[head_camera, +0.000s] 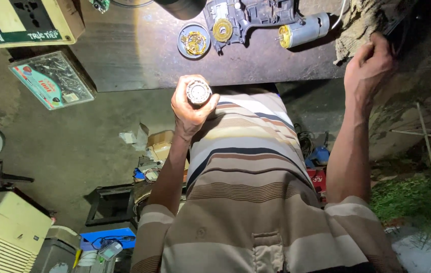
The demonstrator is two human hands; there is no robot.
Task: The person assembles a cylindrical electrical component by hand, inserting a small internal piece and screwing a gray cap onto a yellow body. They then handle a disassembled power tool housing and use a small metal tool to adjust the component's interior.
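Observation:
My left hand (190,108) is raised in front of my striped shirt and grips a round metal gear part (198,92), its toothed face turned up. My right hand (369,65) reaches to the table's right end, where its fingers pinch the edge of a crumpled grey rag (359,23). On the dark table (124,55) beyond my hands lie an opened grey power-tool housing (241,17) with a brass gear, a small cylindrical motor (304,29), and a round cap (194,41) holding brass gear parts.
A clear plastic box of small parts (51,78) hangs over the table's left edge, next to a power strip box (21,20). Below on the floor are cardboard scraps (157,146), a black frame (112,205), a cream fan housing (8,235) and a red tool (317,177).

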